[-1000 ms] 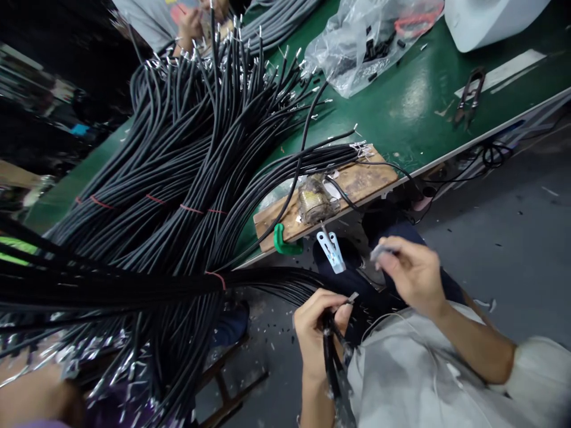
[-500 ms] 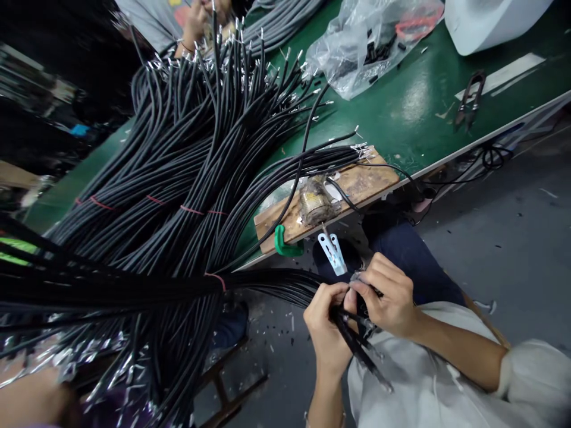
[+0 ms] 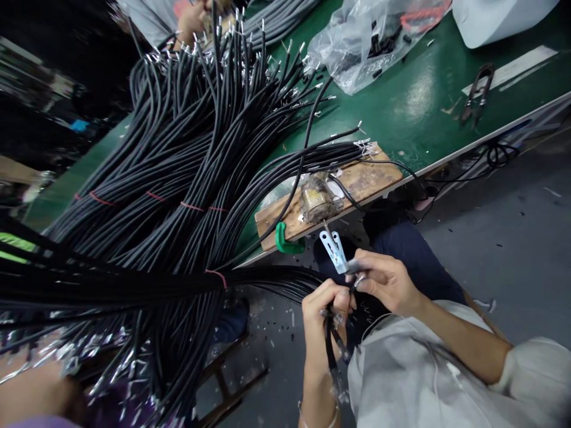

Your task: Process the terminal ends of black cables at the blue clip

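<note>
My left hand is closed around the ends of a bundle of black cables, whose stripped tips hang below the fingers. Close beside it, my right hand pinches the silvery bared end of one cable between thumb and fingers. Just above the right fingertips is a light blue clothespin-like clip, fixed to the shaft of a small motor wrapped in clear plastic. The motor sits on a wooden board, held at the table edge by a green clamp.
Large piles of black cables, tied with red bands, cover the green table. A plastic bag with black bits, thread snips and a white container lie farther back. Other people's hands show at the top and a blurred arm at lower left.
My right hand has moved slightly up and left, its fingertips now near the blue clip. The cable ends below my left hand have swung from slanting right to hanging nearly straight down.
</note>
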Demonstrator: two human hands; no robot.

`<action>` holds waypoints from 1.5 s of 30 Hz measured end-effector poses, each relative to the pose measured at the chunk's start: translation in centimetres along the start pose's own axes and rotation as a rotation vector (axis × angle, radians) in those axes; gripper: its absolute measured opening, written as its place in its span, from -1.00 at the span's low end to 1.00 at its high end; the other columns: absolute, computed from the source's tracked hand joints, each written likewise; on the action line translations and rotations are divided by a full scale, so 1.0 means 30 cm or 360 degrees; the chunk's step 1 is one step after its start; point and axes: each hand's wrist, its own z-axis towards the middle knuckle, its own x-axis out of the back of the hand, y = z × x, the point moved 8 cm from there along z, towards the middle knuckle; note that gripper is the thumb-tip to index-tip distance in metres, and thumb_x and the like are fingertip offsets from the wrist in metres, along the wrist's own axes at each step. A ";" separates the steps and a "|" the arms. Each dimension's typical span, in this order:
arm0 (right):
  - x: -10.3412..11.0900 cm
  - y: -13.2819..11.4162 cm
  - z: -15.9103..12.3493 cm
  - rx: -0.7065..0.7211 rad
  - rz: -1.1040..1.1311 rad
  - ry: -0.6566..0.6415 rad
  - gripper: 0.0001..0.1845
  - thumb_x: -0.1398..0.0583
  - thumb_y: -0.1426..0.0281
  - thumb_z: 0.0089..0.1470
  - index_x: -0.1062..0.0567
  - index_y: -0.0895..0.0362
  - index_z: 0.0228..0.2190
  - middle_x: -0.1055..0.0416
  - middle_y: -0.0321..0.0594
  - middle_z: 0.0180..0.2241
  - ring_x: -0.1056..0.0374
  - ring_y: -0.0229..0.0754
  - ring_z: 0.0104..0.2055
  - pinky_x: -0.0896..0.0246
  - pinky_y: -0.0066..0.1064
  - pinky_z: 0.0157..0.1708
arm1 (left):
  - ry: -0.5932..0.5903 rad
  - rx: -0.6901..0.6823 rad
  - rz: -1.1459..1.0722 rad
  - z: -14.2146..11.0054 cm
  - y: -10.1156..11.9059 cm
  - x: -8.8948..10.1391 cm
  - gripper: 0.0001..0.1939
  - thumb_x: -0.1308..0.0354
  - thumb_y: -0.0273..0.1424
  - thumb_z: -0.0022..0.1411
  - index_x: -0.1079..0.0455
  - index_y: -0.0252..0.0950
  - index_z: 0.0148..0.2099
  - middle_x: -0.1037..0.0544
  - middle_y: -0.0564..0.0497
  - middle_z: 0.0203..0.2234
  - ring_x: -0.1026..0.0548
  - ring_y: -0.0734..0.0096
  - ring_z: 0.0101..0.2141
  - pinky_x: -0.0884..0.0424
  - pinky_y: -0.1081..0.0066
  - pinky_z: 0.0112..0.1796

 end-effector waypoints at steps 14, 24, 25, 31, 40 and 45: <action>0.017 -0.005 -0.026 0.0007 -0.0096 0.0467 -0.79 -0.26 0.28 0.10 -0.44 0.14 -0.48 -0.32 -0.23 -0.45 -0.21 -0.20 -0.37 -0.18 -0.35 -0.34 | 0.0093 -0.0125 0.0002 0.007 -0.026 0.007 -0.76 -0.21 -0.32 0.21 -0.40 -0.31 -0.48 -0.35 0.10 -0.64 -0.28 0.55 -0.63 -0.15 0.51 -0.58; -0.039 0.071 0.017 -0.0827 0.0442 -0.0532 -0.53 -0.33 0.05 -0.05 -0.40 0.22 -0.46 -0.22 -0.38 -0.54 -0.10 -0.39 -0.52 -0.02 -0.53 -0.53 | 0.0000 -0.0380 -0.0022 0.036 0.043 0.005 -0.83 -0.22 -0.35 0.21 -0.46 -0.30 -0.41 -0.44 0.05 -0.55 -0.39 0.48 -0.52 -0.27 0.49 -0.47; -0.020 0.066 0.034 -0.0850 0.0313 -0.0569 -0.55 -0.34 0.07 -0.06 -0.41 0.22 -0.47 -0.22 -0.38 -0.55 -0.11 -0.39 -0.52 -0.02 -0.54 -0.53 | 0.0040 -0.0363 -0.0006 0.037 0.038 0.006 -0.85 -0.24 -0.38 0.19 -0.44 -0.30 -0.42 -0.42 0.06 -0.55 -0.38 0.48 -0.51 -0.27 0.49 -0.46; 0.038 0.008 0.197 -0.0638 -0.0192 -0.0239 -0.49 -0.29 0.00 -0.06 -0.38 0.19 -0.61 -0.19 -0.39 -0.62 -0.08 -0.36 -0.54 0.01 -0.48 -0.55 | 0.0228 -0.0383 -0.0081 0.020 0.030 0.023 -0.84 -0.32 -0.43 0.09 -0.41 -0.30 -0.48 -0.41 0.08 -0.57 -0.38 0.48 -0.53 -0.29 0.49 -0.48; -0.006 0.000 0.156 -0.0305 -0.0068 -0.0278 -0.46 -0.18 -0.01 0.10 -0.42 0.20 -0.60 -0.27 -0.30 -0.61 -0.16 -0.31 -0.55 -0.06 -0.43 -0.53 | 0.0488 -0.0279 -0.0250 0.003 0.022 0.068 -0.80 -0.32 -0.30 0.10 -0.44 -0.29 -0.46 -0.38 0.09 -0.58 -0.33 0.50 -0.54 -0.21 0.48 -0.48; 0.050 -0.125 0.034 0.0272 -0.0322 -0.0136 -0.91 -0.29 0.46 0.06 -0.53 0.15 -0.31 -0.48 -0.14 -0.40 -0.33 -0.14 -0.30 -0.29 -0.28 -0.31 | 0.0317 -0.0106 -0.0134 -0.011 0.009 0.041 -0.81 -0.28 -0.34 0.13 -0.45 -0.31 -0.48 -0.39 0.09 -0.61 -0.30 0.50 -0.56 -0.17 0.48 -0.51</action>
